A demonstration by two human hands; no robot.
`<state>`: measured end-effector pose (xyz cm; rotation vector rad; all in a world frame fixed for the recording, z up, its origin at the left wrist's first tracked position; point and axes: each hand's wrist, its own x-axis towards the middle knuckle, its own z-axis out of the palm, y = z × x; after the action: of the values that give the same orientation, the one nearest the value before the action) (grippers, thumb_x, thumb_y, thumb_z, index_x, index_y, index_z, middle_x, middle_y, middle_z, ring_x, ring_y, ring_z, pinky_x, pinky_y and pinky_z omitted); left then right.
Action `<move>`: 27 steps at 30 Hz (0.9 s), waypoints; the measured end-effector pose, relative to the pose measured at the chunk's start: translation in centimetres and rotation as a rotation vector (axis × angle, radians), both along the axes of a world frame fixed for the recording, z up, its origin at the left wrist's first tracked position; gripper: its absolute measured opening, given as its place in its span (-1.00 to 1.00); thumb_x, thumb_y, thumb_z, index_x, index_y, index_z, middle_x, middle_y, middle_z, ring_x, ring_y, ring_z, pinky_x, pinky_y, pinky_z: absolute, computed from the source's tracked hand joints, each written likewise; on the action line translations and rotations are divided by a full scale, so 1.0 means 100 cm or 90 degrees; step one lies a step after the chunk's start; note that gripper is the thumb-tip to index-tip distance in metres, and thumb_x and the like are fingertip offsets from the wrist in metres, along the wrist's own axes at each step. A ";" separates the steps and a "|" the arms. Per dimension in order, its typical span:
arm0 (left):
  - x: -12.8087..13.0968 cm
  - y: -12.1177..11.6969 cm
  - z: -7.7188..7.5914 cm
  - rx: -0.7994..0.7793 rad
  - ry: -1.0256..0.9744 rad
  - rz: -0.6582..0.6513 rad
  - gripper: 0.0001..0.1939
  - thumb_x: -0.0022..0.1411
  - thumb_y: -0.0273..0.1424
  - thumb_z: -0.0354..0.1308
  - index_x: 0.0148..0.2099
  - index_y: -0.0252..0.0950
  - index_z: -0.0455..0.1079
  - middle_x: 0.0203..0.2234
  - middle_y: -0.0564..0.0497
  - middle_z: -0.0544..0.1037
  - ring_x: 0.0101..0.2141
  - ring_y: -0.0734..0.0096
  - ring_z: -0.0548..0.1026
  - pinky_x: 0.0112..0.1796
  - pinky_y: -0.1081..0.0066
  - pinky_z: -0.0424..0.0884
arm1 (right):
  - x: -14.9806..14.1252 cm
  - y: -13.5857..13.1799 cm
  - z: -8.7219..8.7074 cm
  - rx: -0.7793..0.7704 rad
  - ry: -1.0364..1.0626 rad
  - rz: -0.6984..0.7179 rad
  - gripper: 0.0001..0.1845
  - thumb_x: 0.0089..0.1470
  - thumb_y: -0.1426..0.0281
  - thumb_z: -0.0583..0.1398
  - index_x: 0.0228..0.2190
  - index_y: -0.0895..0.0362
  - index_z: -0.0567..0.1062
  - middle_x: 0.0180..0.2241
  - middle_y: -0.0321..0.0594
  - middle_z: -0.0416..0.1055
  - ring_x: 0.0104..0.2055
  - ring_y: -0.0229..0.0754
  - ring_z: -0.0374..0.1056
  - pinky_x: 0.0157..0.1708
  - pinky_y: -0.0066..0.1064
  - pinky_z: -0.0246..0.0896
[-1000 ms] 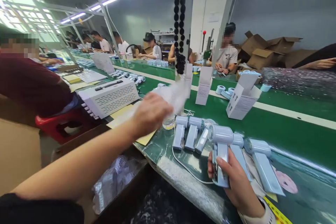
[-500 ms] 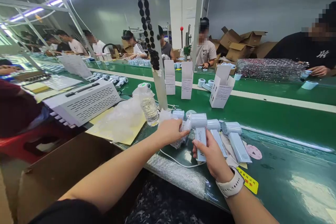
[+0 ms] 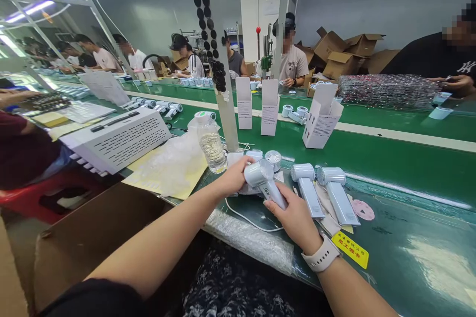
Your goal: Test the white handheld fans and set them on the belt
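Note:
My right hand (image 3: 293,210) is closed around the handle of a light-blue handheld fan (image 3: 274,193), with its round head tilted up to the left. Lettering shows on the handle. My left hand (image 3: 235,177) is right beside the fan's head, above some clear plastic wrapping (image 3: 250,189); its fingertips are hidden behind the head. Two more fans of the same kind, one nearer (image 3: 309,192) and one farther right (image 3: 338,195), lie on the bench just right of my right hand. Behind my hands a round fan grille (image 3: 273,159) faces me.
Open white boxes (image 3: 323,124) stand on the green conveyor (image 3: 394,158). At left are a water bottle (image 3: 211,146), plastic bags (image 3: 167,166) and a slotted white metal case (image 3: 119,141). A post (image 3: 226,114) rises ahead. A yellow card (image 3: 350,248) lies near my right wrist. Several co-workers sit opposite.
My right hand has lifted the fan and tilted its head to the left, towards my left hand. The left hand has shifted slightly left, now partly behind the fan head.

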<state>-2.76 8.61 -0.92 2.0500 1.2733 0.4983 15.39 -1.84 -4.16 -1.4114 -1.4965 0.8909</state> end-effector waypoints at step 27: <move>-0.021 -0.100 0.091 0.196 -0.169 -0.091 -0.63 0.33 -0.54 -0.06 0.15 -0.20 0.18 -0.53 0.21 0.23 -0.52 0.51 0.23 -0.41 0.47 0.25 | 0.013 -0.024 0.010 -0.132 0.525 0.581 -0.42 0.05 0.14 0.42 0.08 -0.02 0.48 -0.17 -0.08 0.60 -0.36 -0.19 0.58 -0.53 -0.54 0.32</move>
<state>-4.89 -1.43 8.18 2.2144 0.9303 0.9111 16.69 -4.24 -3.18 -0.2743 -1.3496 1.9267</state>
